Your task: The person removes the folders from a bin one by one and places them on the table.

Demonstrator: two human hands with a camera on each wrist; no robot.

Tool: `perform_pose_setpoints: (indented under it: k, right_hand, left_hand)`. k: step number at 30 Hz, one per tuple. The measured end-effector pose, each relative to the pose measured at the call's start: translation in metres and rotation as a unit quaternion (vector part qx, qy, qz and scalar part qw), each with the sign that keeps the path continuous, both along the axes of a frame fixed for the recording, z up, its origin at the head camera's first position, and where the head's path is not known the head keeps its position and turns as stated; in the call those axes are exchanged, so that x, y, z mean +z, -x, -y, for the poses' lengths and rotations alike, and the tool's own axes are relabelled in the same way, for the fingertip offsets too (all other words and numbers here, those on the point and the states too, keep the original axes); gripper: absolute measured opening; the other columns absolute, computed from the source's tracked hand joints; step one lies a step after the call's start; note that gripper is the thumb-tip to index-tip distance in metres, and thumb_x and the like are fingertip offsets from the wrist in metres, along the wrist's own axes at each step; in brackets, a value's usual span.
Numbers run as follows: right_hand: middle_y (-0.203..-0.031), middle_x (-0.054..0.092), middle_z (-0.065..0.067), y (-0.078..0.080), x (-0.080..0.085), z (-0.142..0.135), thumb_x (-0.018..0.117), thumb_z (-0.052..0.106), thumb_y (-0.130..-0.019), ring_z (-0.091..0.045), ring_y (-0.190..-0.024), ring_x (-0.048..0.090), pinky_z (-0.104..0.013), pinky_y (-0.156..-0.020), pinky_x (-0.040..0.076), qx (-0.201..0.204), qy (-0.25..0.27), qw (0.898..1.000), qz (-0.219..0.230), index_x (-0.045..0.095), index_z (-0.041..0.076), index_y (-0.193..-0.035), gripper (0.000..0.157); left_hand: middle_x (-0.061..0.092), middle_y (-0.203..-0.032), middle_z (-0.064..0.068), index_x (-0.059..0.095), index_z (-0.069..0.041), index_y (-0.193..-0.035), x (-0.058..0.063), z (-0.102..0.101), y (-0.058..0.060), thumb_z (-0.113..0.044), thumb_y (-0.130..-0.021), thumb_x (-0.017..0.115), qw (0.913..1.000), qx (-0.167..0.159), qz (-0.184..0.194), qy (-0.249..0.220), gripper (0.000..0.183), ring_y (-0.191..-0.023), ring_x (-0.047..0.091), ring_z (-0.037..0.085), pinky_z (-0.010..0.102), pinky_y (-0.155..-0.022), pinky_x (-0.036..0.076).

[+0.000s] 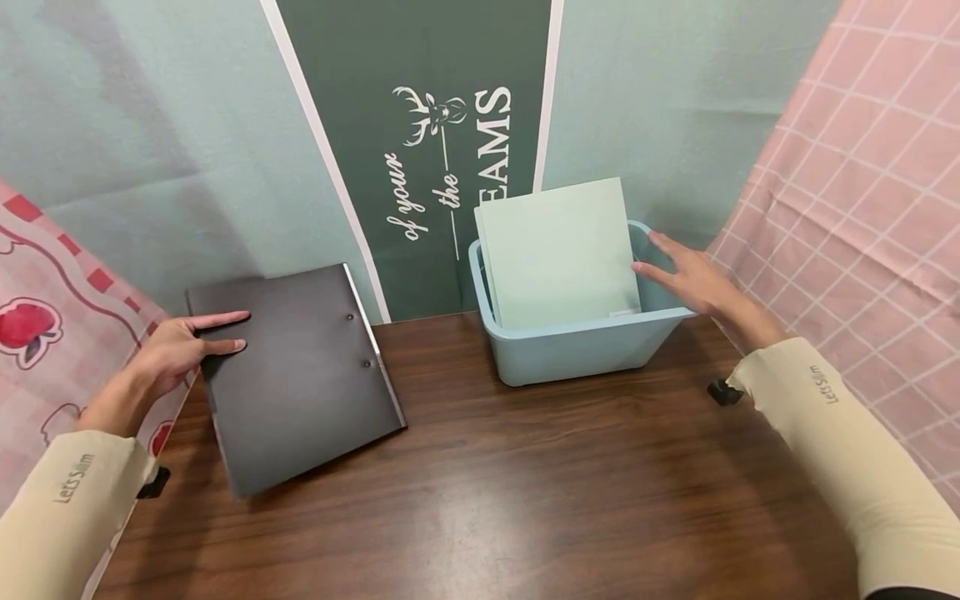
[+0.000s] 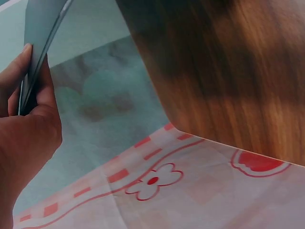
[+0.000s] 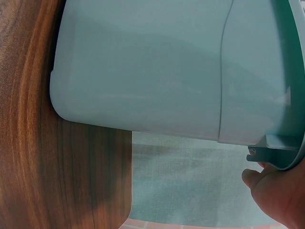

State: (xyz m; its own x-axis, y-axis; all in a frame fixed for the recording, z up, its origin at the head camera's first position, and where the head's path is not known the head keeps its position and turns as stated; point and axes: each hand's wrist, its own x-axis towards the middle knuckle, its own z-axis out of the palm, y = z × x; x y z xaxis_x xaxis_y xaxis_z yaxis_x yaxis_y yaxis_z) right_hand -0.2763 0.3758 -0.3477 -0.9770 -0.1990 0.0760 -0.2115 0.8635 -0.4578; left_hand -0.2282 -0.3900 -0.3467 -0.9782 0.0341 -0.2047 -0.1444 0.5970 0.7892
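My left hand (image 1: 168, 350) pinches a black file folder (image 1: 300, 375) by its left edge, thumb and index finger flat on the upper face. The left wrist view shows the folder (image 2: 40, 43) edge-on between the thumb and the other fingers. Two small rivets sit near its right edge, and it slants over the table. On the right, my right hand (image 1: 697, 275) grips the end rim of a light blue plastic basket (image 1: 577, 354), thumb reaching inside. A finger curls below the rim in the right wrist view. Pale green folders (image 1: 558, 254) lean upright in the basket, protruding above its rim.
The brown wooden table (image 1: 465, 492) runs beneath both things. A printed cloth (image 1: 420, 50) hangs behind it. Pink checked cloth (image 1: 862, 183) hangs at the right, and fruit-patterned cloth (image 1: 75, 292) at the left.
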Motion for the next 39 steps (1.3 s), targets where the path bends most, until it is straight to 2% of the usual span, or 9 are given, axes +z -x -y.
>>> perform_pose_setpoints:
  k: [2, 4, 8, 16, 19, 22, 29, 35, 39]
  right_hand:
    - [-0.173, 0.017, -0.026, 0.0, -0.001, 0.001, 0.051, 0.058, -0.108, -0.05, -0.158, 0.018, -0.066, -0.126, 0.016, -0.001, 0.0, 1.0, -0.001, 0.018, 0.002, -0.169, 0.089]
    - [-0.173, 0.017, -0.025, 0.0, -0.001, 0.001, 0.051, 0.058, -0.108, -0.05, -0.158, 0.019, -0.066, -0.126, 0.016, -0.001, -0.001, 1.0, -0.001, 0.018, 0.002, -0.169, 0.089]
    - [-0.173, 0.017, -0.026, -0.001, 0.001, 0.003, 0.052, 0.058, -0.107, -0.05, -0.158, 0.018, -0.065, -0.126, 0.016, -0.004, -0.003, 1.0, 0.0, 0.018, 0.001, -0.168, 0.09]
    - [-0.173, 0.016, -0.026, -0.005, 0.003, 0.006, 0.051, 0.058, -0.108, -0.049, -0.158, 0.018, -0.066, -0.126, 0.016, -0.008, -0.004, 1.0, 0.001, 0.017, 0.001, -0.168, 0.09]
    - [-0.173, 0.017, -0.026, -0.006, 0.002, 0.006, 0.051, 0.058, -0.107, -0.049, -0.158, 0.018, -0.066, -0.126, 0.016, -0.009, -0.001, 1.0, -0.004, 0.019, 0.001, -0.168, 0.09]
    - [-0.173, 0.017, -0.025, -0.007, 0.001, 0.007, 0.052, 0.058, -0.107, -0.049, -0.158, 0.018, -0.066, -0.126, 0.016, -0.01, 0.003, 1.0, -0.002, 0.019, 0.001, -0.168, 0.09]
    - [-0.173, 0.017, -0.026, -0.008, 0.0, 0.008, 0.051, 0.057, -0.108, -0.049, -0.158, 0.018, -0.066, -0.126, 0.017, -0.013, 0.004, 1.0, -0.003, 0.018, 0.001, -0.168, 0.089]
    - [-0.173, 0.017, -0.026, -0.008, 0.0, 0.008, 0.052, 0.057, -0.108, -0.049, -0.158, 0.018, -0.065, -0.126, 0.016, -0.014, 0.005, 1.0, -0.003, 0.018, 0.0, -0.168, 0.089]
    - [-0.173, 0.016, -0.025, -0.008, 0.0, 0.008, 0.051, 0.057, -0.108, -0.05, -0.158, 0.018, -0.066, -0.126, 0.016, -0.016, 0.006, 1.0, -0.002, 0.018, 0.001, -0.168, 0.089]
  left_hand:
    - [0.07, -0.08, -0.018, 0.073, -0.051, -0.128, -0.005, 0.004, 0.001, -0.032, -0.09, 0.088, 1.0, 0.001, 0.001, 0.003, 0.045, -0.045, 0.025, 0.006, 0.034, -0.038, 0.031]
    - [0.072, -0.078, -0.007, 0.074, -0.053, -0.123, -0.01, 0.006, 0.001, -0.032, -0.09, 0.088, 0.9999, 0.002, -0.002, 0.011, 0.041, -0.045, 0.025, 0.005, 0.032, -0.038, 0.032]
    - [0.071, -0.105, 0.03, 0.073, -0.051, -0.126, -0.018, 0.011, -0.001, -0.034, -0.09, 0.087, 0.9996, 0.0, -0.006, 0.028, 0.041, -0.046, 0.026, 0.005, 0.031, -0.039, 0.035]
    - [0.061, -0.133, 0.033, 0.074, -0.038, -0.135, -0.032, 0.021, 0.0, -0.031, -0.092, 0.085, 0.9995, -0.021, 0.002, 0.022, 0.045, -0.047, 0.023, 0.005, 0.032, -0.04, 0.031]
    - [0.068, -0.095, 0.018, 0.074, -0.046, -0.13, -0.037, 0.025, 0.001, -0.032, -0.093, 0.085, 0.9995, -0.02, 0.009, 0.024, 0.041, -0.047, 0.023, 0.006, 0.032, -0.04, 0.03]
    - [0.032, -0.053, -0.015, 0.073, -0.059, -0.11, -0.042, 0.028, 0.001, -0.033, -0.093, 0.085, 0.9996, -0.014, 0.007, 0.025, 0.033, -0.045, 0.022, 0.005, 0.033, -0.038, 0.028]
    - [0.018, -0.054, -0.019, 0.071, -0.063, -0.107, -0.052, 0.033, 0.001, -0.034, -0.093, 0.084, 0.9993, -0.017, 0.012, 0.031, 0.034, -0.045, 0.021, 0.004, 0.03, -0.039, 0.026]
    - [0.022, -0.057, -0.018, 0.071, -0.044, -0.134, -0.058, 0.034, 0.0, -0.04, -0.093, 0.083, 0.9978, -0.025, 0.017, 0.058, 0.043, -0.047, 0.021, 0.004, 0.03, -0.042, 0.025]
    - [0.026, -0.055, -0.018, 0.073, -0.043, -0.131, -0.062, 0.037, 0.0, -0.04, -0.092, 0.084, 0.9975, -0.028, 0.014, 0.063, 0.04, -0.045, 0.023, 0.004, 0.03, -0.041, 0.027]
